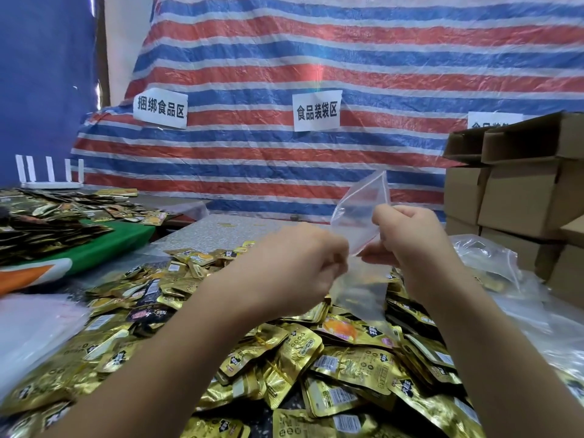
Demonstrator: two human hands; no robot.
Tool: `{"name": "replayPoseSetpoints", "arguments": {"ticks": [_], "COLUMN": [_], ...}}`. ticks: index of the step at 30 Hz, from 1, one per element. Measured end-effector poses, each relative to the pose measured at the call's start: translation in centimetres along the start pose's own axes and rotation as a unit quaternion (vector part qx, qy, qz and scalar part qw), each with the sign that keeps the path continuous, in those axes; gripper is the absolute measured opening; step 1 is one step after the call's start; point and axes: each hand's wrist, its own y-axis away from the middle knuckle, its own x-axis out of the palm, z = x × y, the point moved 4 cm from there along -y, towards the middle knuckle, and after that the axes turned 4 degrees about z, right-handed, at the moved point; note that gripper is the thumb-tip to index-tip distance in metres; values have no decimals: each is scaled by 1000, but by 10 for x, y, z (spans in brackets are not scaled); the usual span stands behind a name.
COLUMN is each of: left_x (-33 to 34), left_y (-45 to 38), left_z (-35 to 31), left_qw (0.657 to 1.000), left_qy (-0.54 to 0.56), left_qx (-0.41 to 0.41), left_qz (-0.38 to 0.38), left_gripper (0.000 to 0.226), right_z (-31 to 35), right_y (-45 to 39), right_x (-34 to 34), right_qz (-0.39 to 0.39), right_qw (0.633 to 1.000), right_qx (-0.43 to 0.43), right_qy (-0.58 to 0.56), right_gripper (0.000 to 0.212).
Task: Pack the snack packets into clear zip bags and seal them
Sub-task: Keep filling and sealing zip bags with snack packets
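A flat stack of clear plastic zip bags [34, 324] is lying at the far left edge of the table, well to the left of both hands. A white router with upright antennas [50, 177] is standing far behind it, beside a second heap of dark and gold packets on a green cloth [104, 245].

A wide heap of gold foil snack packets [284, 352] is covering the table directly below both forearms and spreading out to either side of them.

The left hand [294, 263] is hovering above this heap with its fingers curled tightly inward. The thumb and forefinger appear to be pinching the left edge of one clear zip bag with a red seal strip [360, 210]; the exact contact point is blurred.

The zip bag is being held in the air between the two hands, above the packet heap. Its upper part is rising above the fingertips, and a lower part is hanging down beneath them. It appears empty.

The right hand [407, 235] is gripping the right side of the bag, with its fingers curled over the edge and the thumb pointing toward the left hand.

Crumpled clear plastic sheeting [493, 267] is lying just right of the right wrist. Stacked brown cardboard boxes [521, 197] are standing further right. A red, white and blue striped tarpaulin [316, 58] bearing white paper signs [317, 110] is hanging behind everything.
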Motion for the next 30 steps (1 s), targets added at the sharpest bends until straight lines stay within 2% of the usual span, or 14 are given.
{"name": "replayPoseSetpoints", "arguments": {"ticks": [5,8,11,14,18,20,24,25,28,29,30], "left_x": [-18,-37,-50,-52,-36,-20,9,15,32,39,45], "left_y": [0,4,7,9,11,12,21,26,47,54,62], "left_z": [8,14,27,45,61,66,81,85,93,94,95], "left_qw": [990,952,901,846,871,868,843,847,909,924,931], "left_qy": [98,251,388,511,490,492,517,506,381,349,330], "left_qx": [20,35,-2,-41,-45,-47,-118,-138,-138,-127,-118], "left_qz": [-100,-172,-193,-146,-15,43,88,92,95,97,98], "left_gripper": [41,58,62,50,53,56,51,51,50,49,47], "right_z": [5,8,6,0,-15,-28,-53,-58,-76,-80,-84], "right_y": [-2,-2,-2,-5,-14,-20,-27,-28,-29,-28,-29], "right_x": [-6,-9,-17,-24,-21,-15,-1,3,20,26,34], "right_qz": [-14,-17,-74,-114,-96,-77,3,33,138,165,185], "right_qw": [998,990,986,987,995,994,981,976,951,932,912], "right_qx": [-36,-55,-61,-55,-37,-26,-8,-3,-4,-17,-36], "right_qy": [-58,-125,-134,-102,-8,75,192,214,277,322,365], "right_gripper": [50,68,65,49,33,29,25,24,6,7,19]}}
